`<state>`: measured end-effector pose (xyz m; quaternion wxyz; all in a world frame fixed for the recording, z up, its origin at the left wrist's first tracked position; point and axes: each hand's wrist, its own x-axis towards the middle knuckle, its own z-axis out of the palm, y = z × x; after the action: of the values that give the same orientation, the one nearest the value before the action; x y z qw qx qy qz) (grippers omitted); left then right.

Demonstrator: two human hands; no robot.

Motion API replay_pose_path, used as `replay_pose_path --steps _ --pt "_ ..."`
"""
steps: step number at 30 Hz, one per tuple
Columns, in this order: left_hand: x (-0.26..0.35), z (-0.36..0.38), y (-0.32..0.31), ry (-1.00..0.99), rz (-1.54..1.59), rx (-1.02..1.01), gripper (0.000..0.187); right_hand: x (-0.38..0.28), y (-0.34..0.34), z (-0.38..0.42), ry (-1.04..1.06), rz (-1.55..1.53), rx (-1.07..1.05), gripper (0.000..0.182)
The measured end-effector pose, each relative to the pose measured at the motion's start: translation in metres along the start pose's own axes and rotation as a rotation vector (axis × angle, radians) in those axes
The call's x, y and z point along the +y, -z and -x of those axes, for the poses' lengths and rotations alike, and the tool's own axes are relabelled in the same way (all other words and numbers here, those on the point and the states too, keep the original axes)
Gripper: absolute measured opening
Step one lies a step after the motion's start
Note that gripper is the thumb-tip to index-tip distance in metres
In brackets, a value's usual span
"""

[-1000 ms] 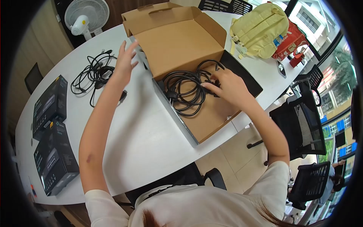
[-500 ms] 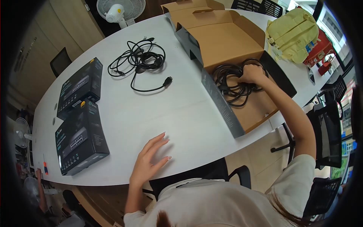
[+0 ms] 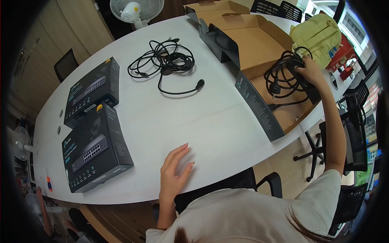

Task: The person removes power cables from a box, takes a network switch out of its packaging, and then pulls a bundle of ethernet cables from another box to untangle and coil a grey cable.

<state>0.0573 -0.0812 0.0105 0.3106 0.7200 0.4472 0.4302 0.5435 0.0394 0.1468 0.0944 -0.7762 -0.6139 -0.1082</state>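
Observation:
My right hand (image 3: 311, 73) grips a bundle of black power cables (image 3: 283, 75) at its right side. The bundle is lifted within the open cardboard box (image 3: 259, 107), and a plug hangs from it. One cable end trails down towards the box floor. My left hand (image 3: 175, 172) is held over the near table edge, fingers apart, with nothing in it. Another tangle of black cables (image 3: 174, 60) lies on the white table (image 3: 190, 121) to the left of the box, one plug end pointing right.
Two black switch boxes (image 3: 97, 152) lie at the table's left. A screwdriver (image 3: 49, 184) rests near the left edge. A yellow backpack (image 3: 318, 38) and a red bag (image 3: 344, 52) stand behind the box. A white fan (image 3: 135, 12) is beyond the table, and another person's arm (image 3: 43, 210) shows lower left.
My right hand has raised the cable bundle from the box floor, and a plug now dangles. The view has shifted, so the table things appear further right. My left hand stays open.

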Motion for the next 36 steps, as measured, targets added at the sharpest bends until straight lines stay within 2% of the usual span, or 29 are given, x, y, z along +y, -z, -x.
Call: replay_pose_path --steps 2,5,8,11,13,14,16,17,18,21,23,29,33,36 --pt "-0.002 0.002 -0.001 -0.019 -0.007 -0.002 0.036 -0.008 0.025 0.005 0.038 0.07 0.086 0.039" --pt "-0.003 0.004 -0.001 -0.045 -0.01 0.002 0.036 -0.042 0.064 0.012 0.062 0.032 0.088 0.032" --pt "-0.003 0.005 0.004 -0.057 -0.015 0.007 0.038 -0.073 0.081 0.014 0.19 -0.036 0.162 0.031" --pt "-0.003 0.005 0.013 -0.037 -0.008 0.034 0.039 -0.113 0.08 0.013 0.482 -0.096 0.294 0.03" --pt "-0.007 0.007 0.019 -0.025 -0.016 0.059 0.04 -0.173 0.09 0.026 0.432 -0.201 0.063 0.03" --pt "-0.008 0.008 0.023 -0.023 -0.028 0.071 0.041 -0.192 0.082 0.029 0.604 -0.124 0.209 0.029" --pt "-0.012 0.01 0.029 0.003 -0.025 0.101 0.044 -0.232 0.077 0.027 0.723 -0.023 0.118 0.025" --pt "-0.013 0.012 0.031 0.028 -0.008 0.118 0.047 -0.25 0.066 0.028 0.854 -0.069 0.217 0.025" --pt "-0.014 0.014 0.032 0.053 0.008 0.135 0.05 -0.27 0.059 0.027 0.853 -0.066 0.132 0.026" --pt "-0.019 0.019 0.03 0.084 0.064 0.255 0.064 -0.32 0.05 0.037 0.963 -0.029 0.062 0.03" --pt "-0.025 0.022 0.031 0.074 0.135 0.257 0.072 -0.343 0.04 0.037 1.082 -0.023 0.065 0.029" --pt "-0.024 0.026 0.031 0.064 0.326 0.276 0.081 -0.392 0.025 0.04 1.143 -0.001 -0.089 0.031" --pt "-0.026 0.025 0.034 0.04 0.24 0.291 0.086 -0.416 0.006 0.039 1.158 0.011 -0.175 0.034" --pt "-0.024 0.024 0.035 0.119 0.263 0.334 0.082 -0.433 -0.017 0.032 1.173 0.047 -0.265 0.037"
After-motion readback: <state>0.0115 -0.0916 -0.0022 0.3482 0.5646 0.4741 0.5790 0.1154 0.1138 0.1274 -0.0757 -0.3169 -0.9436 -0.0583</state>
